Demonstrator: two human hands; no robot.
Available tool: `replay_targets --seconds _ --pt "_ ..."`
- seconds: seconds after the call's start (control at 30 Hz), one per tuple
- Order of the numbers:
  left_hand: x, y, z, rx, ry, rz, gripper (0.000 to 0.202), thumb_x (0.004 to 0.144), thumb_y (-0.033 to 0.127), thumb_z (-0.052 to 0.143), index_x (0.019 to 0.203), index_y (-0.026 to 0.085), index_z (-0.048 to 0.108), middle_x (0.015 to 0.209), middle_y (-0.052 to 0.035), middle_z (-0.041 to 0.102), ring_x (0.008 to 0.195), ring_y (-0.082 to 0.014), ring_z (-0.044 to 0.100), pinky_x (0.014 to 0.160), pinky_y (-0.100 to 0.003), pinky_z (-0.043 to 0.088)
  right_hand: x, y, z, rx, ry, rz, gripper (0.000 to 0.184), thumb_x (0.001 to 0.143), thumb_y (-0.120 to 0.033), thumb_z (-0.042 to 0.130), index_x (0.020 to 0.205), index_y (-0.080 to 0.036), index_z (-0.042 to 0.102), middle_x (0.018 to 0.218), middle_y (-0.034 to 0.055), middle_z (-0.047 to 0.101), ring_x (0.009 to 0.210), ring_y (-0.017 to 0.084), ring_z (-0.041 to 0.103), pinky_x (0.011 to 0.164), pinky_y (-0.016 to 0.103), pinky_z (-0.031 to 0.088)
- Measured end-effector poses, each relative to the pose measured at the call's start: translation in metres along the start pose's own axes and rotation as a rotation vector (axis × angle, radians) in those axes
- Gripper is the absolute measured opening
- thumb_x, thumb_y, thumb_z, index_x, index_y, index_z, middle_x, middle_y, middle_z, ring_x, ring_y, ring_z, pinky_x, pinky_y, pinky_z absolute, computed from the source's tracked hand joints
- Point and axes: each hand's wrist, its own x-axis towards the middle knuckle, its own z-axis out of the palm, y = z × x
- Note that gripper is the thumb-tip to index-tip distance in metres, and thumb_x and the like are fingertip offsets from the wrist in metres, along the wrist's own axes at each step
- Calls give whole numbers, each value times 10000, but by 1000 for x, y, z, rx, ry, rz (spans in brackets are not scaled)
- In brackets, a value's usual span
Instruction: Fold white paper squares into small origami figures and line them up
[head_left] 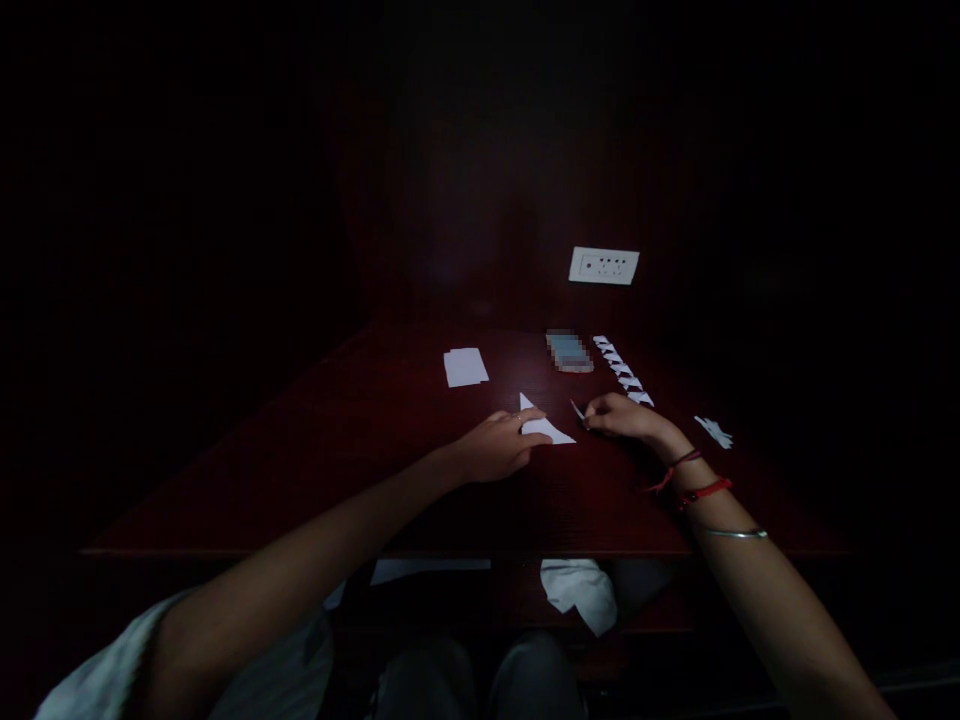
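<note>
A white sheet of paper folded into a triangle lies on the dark red table in front of me. My left hand rests over its left side, index finger and thumb spread on it, holding it down on the tabletop. Just to the right, my right hand is closed in a pinch on a small thin strip, held apart from the triangle. Whether that strip is paper or a blade is too small to tell.
Behind my left hand lies a stack of white paper squares. A blurred phone-like object, a row of small folded paper pieces and loose paper strips are farther right. Crumpled white material sits below the table edge.
</note>
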Motion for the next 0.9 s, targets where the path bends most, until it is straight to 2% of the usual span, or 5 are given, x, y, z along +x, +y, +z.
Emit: replay_targets --seconds 0.23,0.4,0.57,0.77,0.9 --pt "26 18 -7 101 96 177 376 788 235 366 1162 206 333 1303 -37 198 1183 -181 176 961 -393 75 -53 43 -39 77 232 110 201 637 -293 484 728 -122 538 613 20 541 504 78 463 468 176 350" --pt "84 52 7 60 142 223 363 825 314 294 1171 208 314 1283 -26 246 1184 -161 174 957 -355 133 -91 100 -74 -132 385 471 200 641 -263 497 751 -130 597 631 52 584 523 105 504 465 190 349" --pt "124 71 22 42 191 187 357 829 347 268 1134 184 360 1256 -45 283 1160 -176 221 933 -358 182 -103 121 -80 -314 362 565 154 629 -215 512 661 -127 635 616 54 599 527 108 516 449 182 327" --pt "92 34 19 36 152 76 351 831 329 279 1153 203 339 1247 -40 305 1178 -167 187 926 -352 195 -89 101 -72 -349 396 500 248 671 -329 480 696 -129 625 644 64 601 533 112 513 451 190 326" --pt "48 -8 10 -29 72 -11 353 821 323 314 1147 195 359 1208 -57 364 1123 -154 301 896 -312 256 -61 58 -52 -327 357 263 237 672 -344 490 727 -146 608 691 55 599 597 120 519 505 193 339"
